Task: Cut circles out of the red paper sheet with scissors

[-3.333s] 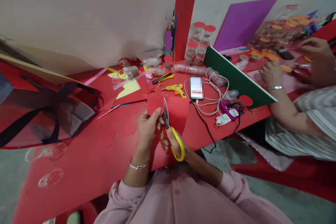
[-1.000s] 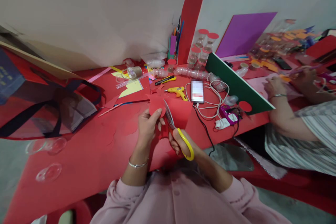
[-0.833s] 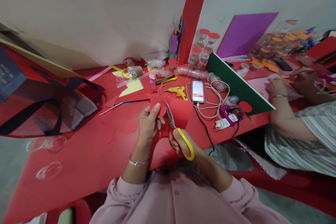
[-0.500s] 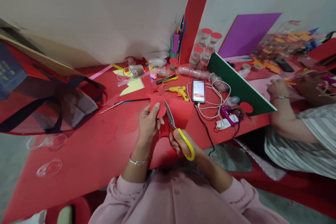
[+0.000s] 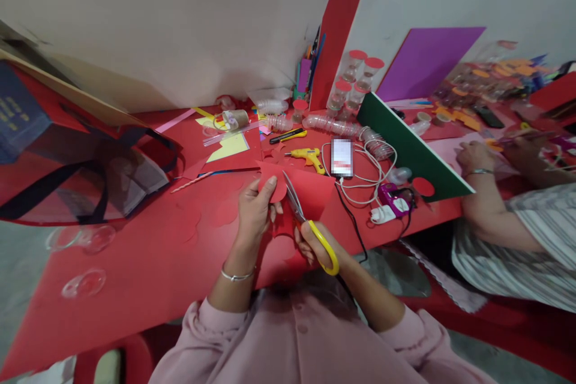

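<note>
Red paper [image 5: 317, 190], partly cut: rounded edge formed, remainder apparently uncut. Left hand [image 5: 255, 205]: grip pinching paper; right hand [image 5: 315, 241]: grip closed round scissors [image 5: 296, 206]. Red cut-outs [image 5: 224, 213], on counter [image 5: 135, 294].

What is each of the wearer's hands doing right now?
Left hand: closed, pinching red paper.
Right hand: closed on the scissors.

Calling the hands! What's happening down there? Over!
Left hand pinching red paper. Right hand gripping scissors, blades at the paper. Yellow glue gun lying just beyond, not in the way.
</note>
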Motion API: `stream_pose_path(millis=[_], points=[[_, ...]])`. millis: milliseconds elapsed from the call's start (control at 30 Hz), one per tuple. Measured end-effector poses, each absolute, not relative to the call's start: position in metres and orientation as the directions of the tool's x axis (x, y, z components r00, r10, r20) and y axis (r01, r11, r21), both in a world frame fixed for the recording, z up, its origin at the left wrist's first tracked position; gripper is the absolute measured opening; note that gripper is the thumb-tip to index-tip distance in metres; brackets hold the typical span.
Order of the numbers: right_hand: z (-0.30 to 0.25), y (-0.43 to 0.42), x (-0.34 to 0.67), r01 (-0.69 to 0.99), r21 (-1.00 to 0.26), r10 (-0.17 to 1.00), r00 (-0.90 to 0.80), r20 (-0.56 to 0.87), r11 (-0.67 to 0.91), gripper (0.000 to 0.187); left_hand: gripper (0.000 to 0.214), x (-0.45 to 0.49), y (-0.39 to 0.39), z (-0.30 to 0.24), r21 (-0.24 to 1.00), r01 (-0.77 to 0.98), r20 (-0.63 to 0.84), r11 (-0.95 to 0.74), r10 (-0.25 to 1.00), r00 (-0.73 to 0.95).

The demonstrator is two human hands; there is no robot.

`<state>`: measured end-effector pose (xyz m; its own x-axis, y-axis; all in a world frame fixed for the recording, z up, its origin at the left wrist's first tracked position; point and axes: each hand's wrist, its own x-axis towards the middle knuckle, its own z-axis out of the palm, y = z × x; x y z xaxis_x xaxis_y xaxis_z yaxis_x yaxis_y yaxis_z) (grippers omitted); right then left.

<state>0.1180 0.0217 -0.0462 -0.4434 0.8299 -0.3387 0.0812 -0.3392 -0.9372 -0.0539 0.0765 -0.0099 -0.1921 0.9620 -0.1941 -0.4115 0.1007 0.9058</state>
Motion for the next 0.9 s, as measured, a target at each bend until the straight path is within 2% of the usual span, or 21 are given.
stream_pose_path(millis=[500, 900], points=[[-0.04, 0.026, 0.131, 0.16, -0.924, 0.816, -0.432, -0.383, -0.349, 0.077, 0.043, -0.054, 0.077, -0.014, 0.905, -0.421, -0.154, 0.068, 0.972, -0.175], [-0.027, 0.029, 0.136, 0.178, -0.91, 0.794, -0.446, -0.413, -0.374, 0.077, 0.045, -0.054, 0.075, -0.017, 0.895, -0.43, -0.203, 0.118, 0.967, -0.157]])
